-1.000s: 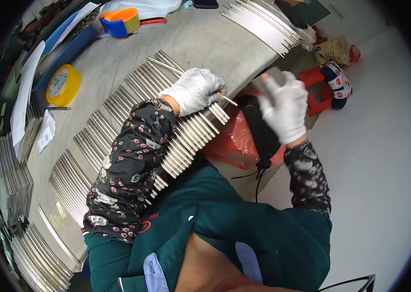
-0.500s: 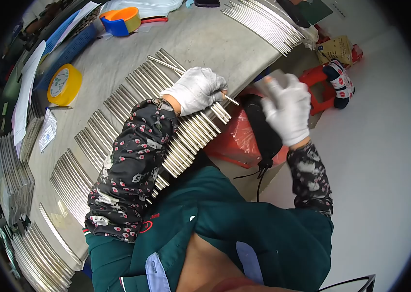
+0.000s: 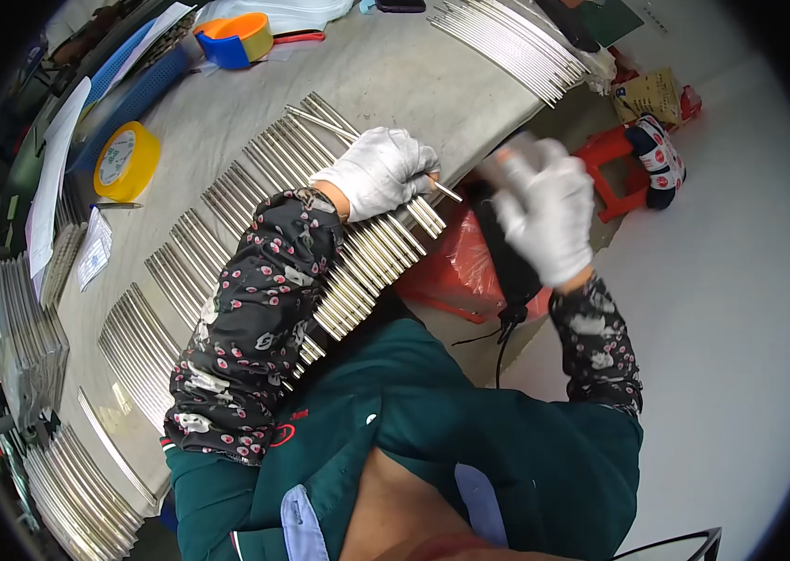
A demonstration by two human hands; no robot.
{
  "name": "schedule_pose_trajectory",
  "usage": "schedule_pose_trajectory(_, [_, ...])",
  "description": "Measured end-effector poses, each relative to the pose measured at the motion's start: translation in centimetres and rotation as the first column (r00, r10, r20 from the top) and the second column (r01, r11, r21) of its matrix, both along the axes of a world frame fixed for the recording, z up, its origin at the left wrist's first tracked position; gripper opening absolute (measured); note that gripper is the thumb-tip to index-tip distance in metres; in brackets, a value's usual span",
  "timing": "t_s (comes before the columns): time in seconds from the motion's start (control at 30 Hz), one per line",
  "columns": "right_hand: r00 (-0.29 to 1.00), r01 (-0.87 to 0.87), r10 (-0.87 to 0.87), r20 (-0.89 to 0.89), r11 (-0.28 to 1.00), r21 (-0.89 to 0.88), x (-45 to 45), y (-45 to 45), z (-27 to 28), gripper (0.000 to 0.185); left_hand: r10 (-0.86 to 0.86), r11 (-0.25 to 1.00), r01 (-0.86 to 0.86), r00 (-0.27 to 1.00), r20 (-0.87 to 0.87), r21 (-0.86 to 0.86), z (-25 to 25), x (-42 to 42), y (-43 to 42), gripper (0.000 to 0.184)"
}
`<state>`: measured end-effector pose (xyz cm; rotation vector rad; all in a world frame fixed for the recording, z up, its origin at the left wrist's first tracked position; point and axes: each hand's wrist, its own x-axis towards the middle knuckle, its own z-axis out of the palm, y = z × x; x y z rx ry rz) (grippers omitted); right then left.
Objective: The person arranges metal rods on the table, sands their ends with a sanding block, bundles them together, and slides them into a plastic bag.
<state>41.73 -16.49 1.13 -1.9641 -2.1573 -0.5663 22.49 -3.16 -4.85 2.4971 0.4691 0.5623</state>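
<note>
My left hand (image 3: pixel 378 176), in a white glove, is closed on a thin metal rod (image 3: pixel 448 192). One end of that rod sticks out past the fingers over the table edge. Beneath my left hand and forearm lie rows of metal rods (image 3: pixel 372 266), side by side, their ends reaching the near edge. My right hand (image 3: pixel 549 210), also gloved and smeared by motion, is raised beyond the table edge, apart from the rods. Its fingers grip a grey, block-like thing (image 3: pixel 518 151), too blurred to name.
More rods (image 3: pixel 507 47) lie at the table's far end. Yellow tape (image 3: pixel 126 162) and an orange-and-blue ring (image 3: pixel 234 41) are on the table (image 3: pixel 367 79). Stacked metal strips (image 3: pixel 82 496) stand at lower left. A red stool (image 3: pixel 612 173) and a red plastic bag (image 3: pixel 460 257) are beside the table.
My right hand and the grey thing have shifted slightly to the left, with more blur. My left hand keeps its hold on the rod in the same place.
</note>
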Motion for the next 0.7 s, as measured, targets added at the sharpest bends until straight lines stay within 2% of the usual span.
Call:
schedule_pose_trajectory(0.03, [0.996,0.05,-0.049,-0.069,0.999,0.0,0.7,-0.1,0.0,0.047,0.004,0.995,-0.014,0.995,-0.097,-0.101,0.8,0.0,-0.2,0.009])
schedule_pose_trajectory(0.07, [0.987,0.09,-0.088,-0.131,0.996,0.009,1.1,0.4,0.3,0.048,0.013,0.995,-0.022,0.996,-0.094,-0.094,0.7,0.0,0.1,0.009])
schedule_pose_trajectory(0.1, [0.984,-0.099,0.108,-0.143,0.993,0.066,-0.2,-0.2,0.7,0.049,0.01,0.999,-0.011,0.999,-0.038,-0.036,0.5,0.1,0.5,0.01])
schedule_pose_trajectory(0.13, [0.91,-0.337,0.33,-0.25,0.942,0.016,-1.5,-0.4,1.0,0.048,-0.011,1.0,0.01,1.0,0.009,0.002,-0.1,0.1,0.1,0.011])
schedule_pose_trajectory(0.2, [0.915,-0.338,0.331,-0.229,0.941,0.008,-0.9,-0.5,-0.9,0.046,-0.017,0.999,0.015,0.999,0.037,0.038,-0.4,0.3,0.2,0.011])
schedule_pose_trajectory(0.27, [0.999,0.026,-0.028,0.019,0.997,0.074,1.5,1.2,-0.9,0.046,-0.007,1.0,0.007,1.0,-0.018,0.017,-0.3,0.1,0.1,0.011])
schedule_pose_trajectory(0.3, [0.996,0.038,-0.027,-0.083,0.992,0.124,2.2,1.8,-0.8,0.046,-0.002,1.0,0.002,1.0,-0.017,0.019,-0.2,0.2,0.0,0.011])
schedule_pose_trajectory(0.33, [0.996,0.028,-0.017,-0.082,0.991,0.134,2.3,2.9,-0.7,0.046,-0.002,0.999,0.002,1.0,-0.006,0.032,-0.1,0.2,0.3,0.011])
schedule_pose_trajectory(0.4, [0.958,-0.119,0.166,-0.234,0.972,0.204,1.4,4.3,-0.8,0.047,-0.01,0.999,0.011,1.0,-0.002,0.032,-0.3,0.1,0.1,0.01])
schedule_pose_trajectory(0.5, [0.959,-0.086,0.124,-0.253,0.984,0.157,-0.1,8.3,-2.1,0.051,-0.041,0.998,0.038,0.997,0.065,0.04,-0.5,-0.1,0.2,0.009])
schedule_pose_trajectory(0.53, [0.952,-0.066,0.094,-0.29,0.992,0.103,-0.2,9.5,-3.0,0.053,-0.013,0.984,0.008,1.0,-0.025,-0.18,0.5,-0.2,-0.2,0.011])
schedule_pose_trajectory(0.57, [0.951,-0.071,0.097,-0.295,0.993,0.098,-0.2,10.5,-4.0,0.053,-0.052,0.998,0.052,0.999,0.013,-0.041,0.1,-0.3,0.0,0.012])
schedule_pose_trajectory(0.6, [0.978,-0.091,0.114,-0.173,0.987,0.136,-0.5,11.3,-4.7,0.055,-0.097,0.991,0.092,0.994,0.044,0.096,0.2,-0.8,0.2,0.016])
schedule_pose_trajectory(0.63, [0.991,-0.116,0.126,-0.048,0.978,0.173,-0.7,11.7,-5.2,0.058,-0.093,0.992,0.089,0.995,0.04,0.088,0.2,-1.4,0.1,0.016])
schedule_pose_trajectory(0.7, [0.988,-0.12,0.136,-0.071,0.973,0.196,-0.8,11.7,-5.2,0.059,-0.16,0.967,0.164,0.986,-0.038,0.193,0.3,-2.6,0.0,0.027])
